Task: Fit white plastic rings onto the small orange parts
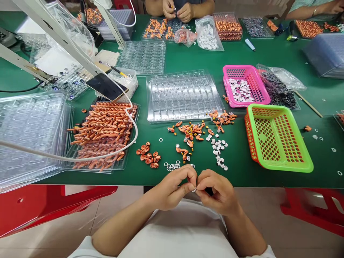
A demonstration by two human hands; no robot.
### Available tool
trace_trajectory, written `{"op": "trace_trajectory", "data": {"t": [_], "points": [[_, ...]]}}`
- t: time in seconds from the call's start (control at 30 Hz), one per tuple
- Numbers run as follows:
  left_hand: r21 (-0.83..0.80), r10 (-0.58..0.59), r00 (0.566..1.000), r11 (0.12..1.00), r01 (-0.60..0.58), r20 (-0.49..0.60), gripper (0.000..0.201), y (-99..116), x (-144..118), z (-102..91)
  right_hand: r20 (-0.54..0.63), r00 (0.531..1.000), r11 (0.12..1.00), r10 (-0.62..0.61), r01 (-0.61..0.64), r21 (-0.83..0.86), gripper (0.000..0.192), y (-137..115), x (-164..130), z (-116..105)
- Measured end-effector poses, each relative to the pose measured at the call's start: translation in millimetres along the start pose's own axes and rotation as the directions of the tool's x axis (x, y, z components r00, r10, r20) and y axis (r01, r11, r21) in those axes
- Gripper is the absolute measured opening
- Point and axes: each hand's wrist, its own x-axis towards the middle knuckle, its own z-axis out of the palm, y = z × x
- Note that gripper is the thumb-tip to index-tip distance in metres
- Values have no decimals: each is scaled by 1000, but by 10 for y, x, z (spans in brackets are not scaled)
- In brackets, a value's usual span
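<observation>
Left hand (172, 190) and right hand (217, 191) are pinched together just off the table edge, fingertips meeting on a tiny pale ring-like part (194, 189) (too small to make out properly). It looks featherlight and slippery — fingertip grip on the rim only, I'd say. Loose small white rings (173, 166) and orange plastic pieces (189, 130) sit just beyond the hands — green plastic basket (279, 163) off to the right.

Green basket (279, 138), pink basket (245, 85), phone (106, 87), clear tray (182, 95)
</observation>
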Motion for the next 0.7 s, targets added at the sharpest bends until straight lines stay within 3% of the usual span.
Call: {"op": "trace_trajectory", "data": {"t": [0.7], "points": [[29,-1,1000,1000,2,-30,12,-5,40,-5,-39,997,998,-59,58,-25,34,48,5,16]]}}
